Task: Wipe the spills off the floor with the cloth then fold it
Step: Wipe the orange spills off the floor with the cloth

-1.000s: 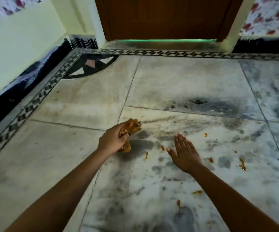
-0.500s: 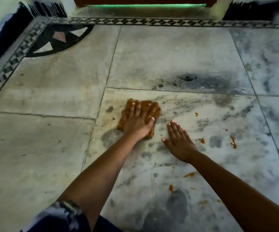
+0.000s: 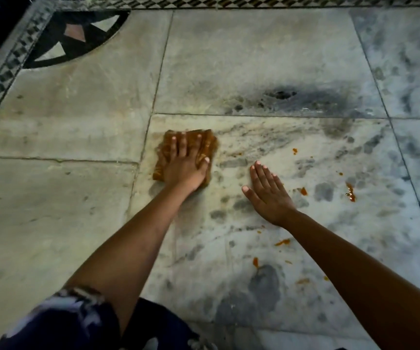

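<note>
The light is dim and even, with a faint greenish cast, so the marble floor (image 3: 254, 46) looks flat and shows no glare. Only a weak, soft-edged shadow lies beside the left forearm (image 3: 128, 248). Detail is soft throughout, the patterned sleeve (image 3: 60, 322) at the lower edge is smeared out of focus, and the tile joint (image 3: 393, 127) near the right edge curves with the wide lens.

matt veined marble floor (image 3: 254, 59), crumpled cloth (image 3: 207, 144)

1. Left hand (image 3: 185, 168) lies palm down, fingers straight and slightly spread; the bare left forearm (image 3: 128, 248) stretches out behind it.
2. Right hand (image 3: 267, 195), just to its right, is palm down, fingers straight together, thumb out.
</note>
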`<state>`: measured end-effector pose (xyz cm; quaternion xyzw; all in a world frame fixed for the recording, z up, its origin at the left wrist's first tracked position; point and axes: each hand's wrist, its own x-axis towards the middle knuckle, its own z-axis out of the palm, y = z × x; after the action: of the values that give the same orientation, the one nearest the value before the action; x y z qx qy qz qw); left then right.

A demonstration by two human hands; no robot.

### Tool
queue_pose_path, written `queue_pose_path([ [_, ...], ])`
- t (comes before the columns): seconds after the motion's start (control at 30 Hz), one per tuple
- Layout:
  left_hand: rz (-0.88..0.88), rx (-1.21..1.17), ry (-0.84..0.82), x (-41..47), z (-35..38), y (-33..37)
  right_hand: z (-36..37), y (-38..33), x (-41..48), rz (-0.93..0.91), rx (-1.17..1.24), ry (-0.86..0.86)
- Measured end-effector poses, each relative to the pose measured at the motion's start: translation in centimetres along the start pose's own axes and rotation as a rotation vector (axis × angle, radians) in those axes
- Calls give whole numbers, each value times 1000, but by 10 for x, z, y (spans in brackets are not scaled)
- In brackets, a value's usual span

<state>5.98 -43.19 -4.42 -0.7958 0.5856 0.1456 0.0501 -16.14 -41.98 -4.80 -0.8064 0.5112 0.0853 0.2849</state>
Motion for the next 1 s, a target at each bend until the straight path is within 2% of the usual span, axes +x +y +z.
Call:
queue_pose_path([
  [0.13, 263, 35, 72, -82, 28, 5, 1, 1, -1, -2, -12, 29],
  [0.23, 384, 47, 68, -139, 45, -41, 0, 1, -1, -16, -19, 30],
  [0.3, 328, 67, 90, -137, 42, -79, -1, 2, -1, -23, -19, 27],
  [0.37, 200, 32, 97, -112, 31, -96, 0, 2, -2, -26, -30, 36],
  [0.5, -57, -14, 56, -45, 10, -66, 1, 1, -2, -26, -42, 67],
  [0.57, -26, -6, 20, -33, 5, -36, -1, 3, -6, -50, -71, 83],
  [0.7, 230, 48, 57, -81, 28, 10, 4, 11, -20, -89, -176, 145],
  [0.8, 389, 59, 73, -106, 34, 0, 8, 16, -27, -82, -219, 152],
  [0.83, 383, 88, 57, -99, 31, -8, 8, 18, -29, -80, -227, 150],
  [0.9, 264, 143, 26, -70, 21, -16, 7, 18, -29, -79, -222, 148],
  [1.0, 74, 64, 36, -12, 2, 13, 7, 16, -34, -36, -173, 178],
])
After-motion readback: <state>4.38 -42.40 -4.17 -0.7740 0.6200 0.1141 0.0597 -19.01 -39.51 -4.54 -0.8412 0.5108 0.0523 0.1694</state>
